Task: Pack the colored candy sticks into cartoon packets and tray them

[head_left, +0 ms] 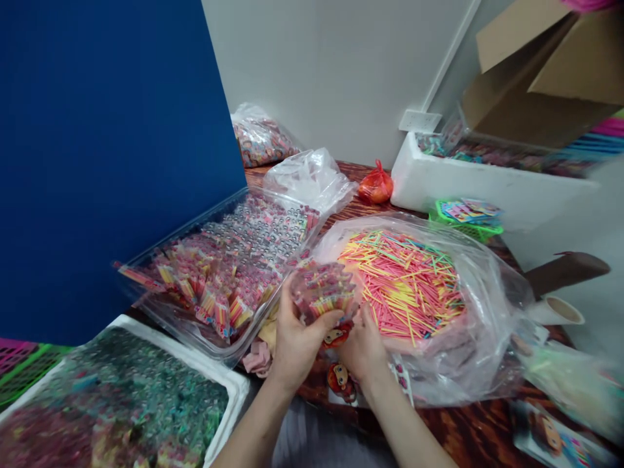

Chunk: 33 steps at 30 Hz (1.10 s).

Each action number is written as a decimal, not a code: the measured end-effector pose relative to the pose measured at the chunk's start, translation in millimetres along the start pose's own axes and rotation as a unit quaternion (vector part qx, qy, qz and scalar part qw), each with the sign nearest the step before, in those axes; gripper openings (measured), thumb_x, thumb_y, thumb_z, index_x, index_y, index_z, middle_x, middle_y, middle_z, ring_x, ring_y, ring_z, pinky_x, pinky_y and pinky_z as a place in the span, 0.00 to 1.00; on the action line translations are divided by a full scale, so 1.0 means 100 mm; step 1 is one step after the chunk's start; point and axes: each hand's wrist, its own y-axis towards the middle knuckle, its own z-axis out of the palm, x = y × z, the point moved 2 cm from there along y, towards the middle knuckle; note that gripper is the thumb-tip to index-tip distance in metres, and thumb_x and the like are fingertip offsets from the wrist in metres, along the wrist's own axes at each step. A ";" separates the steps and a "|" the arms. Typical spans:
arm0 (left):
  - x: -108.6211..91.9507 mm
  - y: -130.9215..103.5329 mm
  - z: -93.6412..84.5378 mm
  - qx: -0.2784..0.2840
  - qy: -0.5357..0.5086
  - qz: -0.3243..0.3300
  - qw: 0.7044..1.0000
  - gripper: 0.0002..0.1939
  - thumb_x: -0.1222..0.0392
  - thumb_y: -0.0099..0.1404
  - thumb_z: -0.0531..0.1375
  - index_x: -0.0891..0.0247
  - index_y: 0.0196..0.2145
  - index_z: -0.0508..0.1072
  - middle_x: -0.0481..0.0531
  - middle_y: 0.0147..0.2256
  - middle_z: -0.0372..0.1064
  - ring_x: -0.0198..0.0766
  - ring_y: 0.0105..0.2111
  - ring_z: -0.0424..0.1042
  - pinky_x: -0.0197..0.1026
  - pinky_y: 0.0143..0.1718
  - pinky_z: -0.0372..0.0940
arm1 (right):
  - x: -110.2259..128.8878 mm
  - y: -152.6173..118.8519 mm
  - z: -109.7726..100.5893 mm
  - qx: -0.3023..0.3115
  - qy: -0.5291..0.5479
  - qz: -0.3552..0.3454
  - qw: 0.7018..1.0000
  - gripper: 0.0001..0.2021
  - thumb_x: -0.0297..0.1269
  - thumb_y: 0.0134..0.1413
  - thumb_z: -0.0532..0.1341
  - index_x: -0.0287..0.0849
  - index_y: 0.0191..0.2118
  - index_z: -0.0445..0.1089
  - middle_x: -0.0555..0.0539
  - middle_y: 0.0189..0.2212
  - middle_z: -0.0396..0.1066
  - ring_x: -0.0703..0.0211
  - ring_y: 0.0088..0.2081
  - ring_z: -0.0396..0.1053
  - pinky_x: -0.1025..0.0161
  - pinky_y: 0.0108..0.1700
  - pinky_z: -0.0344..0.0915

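Grasping one bunch of small clear packets [324, 289], the left hand [297, 344] keeps its fingers curled round the side, with the thumb across the front. The bunch is above the near edge of the desk [468, 422]; how many packets are in it, I cannot count. The right hand [363, 348] is just beside it, but its fingertips are partly hidden, so I cannot tell if they grip something. Below the hands, one printed cartoon head [341, 383] with red hair lies at the near edge.

To the right is one open plastic bag [487, 305] with one heap of thin sticks [404, 279], pink, yellow and green, too many for counting. Toward the left edge stands one clear tray [229, 351], full of many similar packets [258, 227].

Near the far edge are two bulky clear bags, one filled [266, 140] and one crumpled [312, 175], and one small red bag [375, 185]. Toward the far right corner are one green basket [470, 231] and one white foam box [487, 179]. The printing on packets and cards is too small or blurred for reading.
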 end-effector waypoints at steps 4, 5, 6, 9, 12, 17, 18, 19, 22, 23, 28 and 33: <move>0.07 -0.04 0.01 0.032 0.020 -0.009 0.999 0.41 0.62 0.48 0.71 0.59 0.57 0.60 0.55 0.53 0.69 0.47 0.52 0.71 0.45 0.53 0.67 | -0.02 0.02 0.21 -0.018 0.106 0.054 0.993 0.25 0.61 0.59 0.49 0.51 0.42 0.75 0.47 0.45 0.77 0.47 0.48 0.74 0.47 0.47 0.71; 0.08 -0.04 0.00 0.035 0.019 -0.007 0.999 0.40 0.62 0.48 0.71 0.60 0.57 0.61 0.56 0.53 0.69 0.47 0.52 0.71 0.46 0.54 0.66 | 0.00 0.00 0.25 -0.027 0.141 0.078 0.987 0.24 0.60 0.59 0.50 0.50 0.41 0.75 0.47 0.43 0.78 0.47 0.46 0.74 0.47 0.46 0.71; 0.09 -0.04 -0.01 0.036 0.018 -0.004 0.999 0.39 0.61 0.48 0.71 0.60 0.56 0.61 0.56 0.52 0.70 0.47 0.52 0.71 0.46 0.54 0.66 | 0.02 -0.02 0.28 -0.037 0.169 0.103 0.979 0.23 0.59 0.58 0.52 0.49 0.40 0.75 0.46 0.42 0.78 0.47 0.45 0.75 0.48 0.46 0.71; 0.11 -0.03 -0.03 0.042 0.032 0.004 0.999 0.38 0.61 0.48 0.72 0.62 0.55 0.63 0.56 0.50 0.72 0.48 0.50 0.72 0.47 0.54 0.65 | 0.09 -0.10 0.32 -0.081 0.212 0.149 0.962 0.19 0.54 0.60 0.53 0.48 0.39 0.76 0.48 0.36 0.80 0.49 0.43 0.76 0.49 0.48 0.71; 0.16 -0.03 -0.01 0.064 0.056 -0.003 0.996 0.36 0.60 0.48 0.72 0.62 0.54 0.64 0.56 0.50 0.72 0.47 0.50 0.72 0.48 0.54 0.65 | 0.10 -0.18 0.32 -0.105 0.243 0.145 0.953 0.15 0.49 0.62 0.54 0.50 0.42 0.75 0.51 0.36 0.80 0.52 0.45 0.76 0.51 0.52 0.68; 0.29 -0.04 -0.03 0.067 0.040 -0.040 0.996 0.31 0.58 0.49 0.71 0.62 0.50 0.67 0.56 0.48 0.74 0.46 0.47 0.74 0.48 0.53 0.66 | 0.04 -0.24 0.18 -0.064 0.146 0.111 0.981 0.25 0.58 0.60 0.51 0.49 0.53 0.70 0.47 0.49 0.76 0.50 0.56 0.68 0.46 0.60 0.60; 0.30 -0.05 -0.04 0.066 0.038 -0.050 0.996 0.31 0.57 0.50 0.70 0.62 0.50 0.67 0.56 0.48 0.75 0.46 0.47 0.74 0.48 0.53 0.66 | 0.08 -0.23 0.12 -0.060 0.089 0.091 0.990 0.28 0.61 0.59 0.51 0.48 0.54 0.69 0.46 0.52 0.73 0.49 0.59 0.64 0.45 0.62 0.56; 0.31 -0.06 -0.06 0.068 0.041 -0.056 0.995 0.31 0.57 0.50 0.70 0.62 0.51 0.67 0.56 0.48 0.75 0.46 0.47 0.74 0.48 0.53 0.65 | 0.17 -0.23 0.07 -0.061 0.020 0.060 0.996 0.30 0.63 0.58 0.50 0.48 0.56 0.68 0.46 0.55 0.71 0.49 0.61 0.61 0.45 0.65 0.52; 0.27 -0.08 -0.08 0.105 0.069 -0.063 0.990 0.33 0.58 0.50 0.70 0.61 0.53 0.66 0.55 0.50 0.73 0.46 0.51 0.72 0.48 0.55 0.63 | 0.76 -0.20 0.04 -0.057 -0.223 -0.098 0.968 0.31 0.63 0.59 0.49 0.53 0.61 0.61 0.50 0.63 0.60 0.52 0.66 0.50 0.44 0.68 0.40; 0.23 -0.09 -0.06 0.127 0.085 -0.065 0.986 0.33 0.59 0.50 0.70 0.61 0.54 0.66 0.55 0.51 0.72 0.46 0.51 0.71 0.48 0.56 0.62 | 1.02 -0.19 0.11 -0.025 -0.298 -0.163 0.940 0.31 0.62 0.60 0.47 0.54 0.64 0.57 0.51 0.65 0.55 0.53 0.68 0.47 0.45 0.68 0.38; 0.03 -0.20 0.07 0.249 0.122 -0.066 0.959 0.29 0.63 0.50 0.69 0.61 0.51 0.69 0.53 0.50 0.72 0.46 0.50 0.70 0.46 0.55 0.62 | 1.75 -0.19 0.66 0.159 -0.539 -0.330 0.758 0.31 0.63 0.59 0.46 0.59 0.64 0.55 0.55 0.66 0.54 0.49 0.68 0.44 0.43 0.68 0.38; 0.09 -0.44 0.09 0.302 0.054 -0.161 0.938 0.35 0.65 0.46 0.71 0.62 0.53 0.67 0.53 0.49 0.72 0.48 0.50 0.71 0.45 0.52 0.65 | 1.45 -0.15 0.73 0.298 -0.620 -0.193 0.700 0.29 0.58 0.63 0.46 0.54 0.66 0.52 0.49 0.65 0.56 0.47 0.65 0.53 0.42 0.64 0.50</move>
